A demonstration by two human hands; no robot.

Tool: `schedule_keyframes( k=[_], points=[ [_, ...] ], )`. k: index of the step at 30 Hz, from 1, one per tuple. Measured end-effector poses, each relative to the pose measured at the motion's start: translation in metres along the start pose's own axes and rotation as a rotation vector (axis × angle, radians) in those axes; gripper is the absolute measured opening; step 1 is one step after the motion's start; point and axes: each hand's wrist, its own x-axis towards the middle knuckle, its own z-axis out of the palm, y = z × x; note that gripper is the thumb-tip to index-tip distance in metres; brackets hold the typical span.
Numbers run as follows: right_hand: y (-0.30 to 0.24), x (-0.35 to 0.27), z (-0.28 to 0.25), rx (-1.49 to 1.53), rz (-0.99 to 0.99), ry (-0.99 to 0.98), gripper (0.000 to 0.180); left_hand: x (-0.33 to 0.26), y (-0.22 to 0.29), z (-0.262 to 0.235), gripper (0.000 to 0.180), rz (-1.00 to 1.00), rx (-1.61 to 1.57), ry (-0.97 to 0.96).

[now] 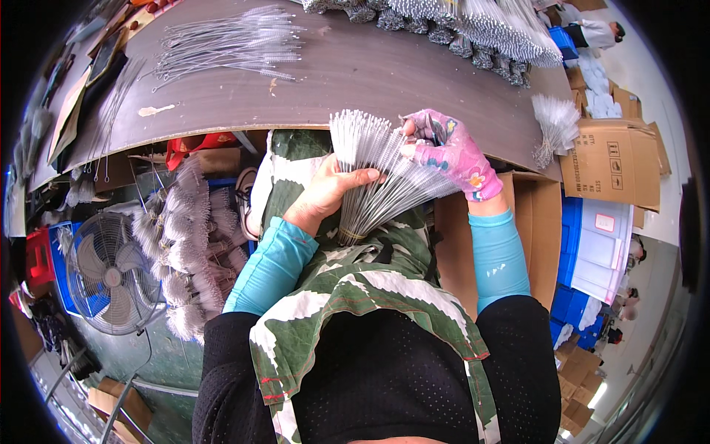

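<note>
My left hand (pixel 325 194), bare, grips a fanned bundle of thin wire brushes (pixel 370 174) with white bristle tips, tied near the bottom by a band. My right hand (pixel 452 152), in a pink flowered glove, pinches a few brush stems at the bundle's upper right, just below the edge of the grey table (pixel 355 81). The bundle stands over my lap, which is covered by a green and white leaf-print apron (pixel 355 288).
Loose wire brushes (pixel 229 44) lie on the table's left part, and packed brush bundles (pixel 473 26) line its far edge. More bundles (pixel 185 244) and a floor fan (pixel 111 274) are at my left. Cardboard boxes (pixel 614 159) and blue crates (pixel 573 244) stand at my right.
</note>
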Motion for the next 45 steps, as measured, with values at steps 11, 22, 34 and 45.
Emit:
schedule_keyframes(
  k=[11, 22, 34, 45],
  points=[
    [0.000, -0.004, -0.004, -0.063, -0.053, -0.040, 0.017, -0.003, 0.001, 0.001, 0.032, -0.006, -0.039, -0.065],
    [0.001, -0.007, -0.010, -0.008, -0.018, -0.073, 0.021, 0.001, -0.003, -0.001, 0.037, -0.028, -0.023, -0.040],
    [0.006, -0.008, -0.007, -0.115, -0.106, -0.048, 0.011, -0.001, 0.003, 0.007, 0.040, -0.046, -0.041, -0.051],
    [0.007, -0.006, -0.006, -0.042, -0.092, 0.030, 0.015, 0.000, 0.002, 0.011, 0.043, -0.039, -0.048, -0.039]
  ],
)
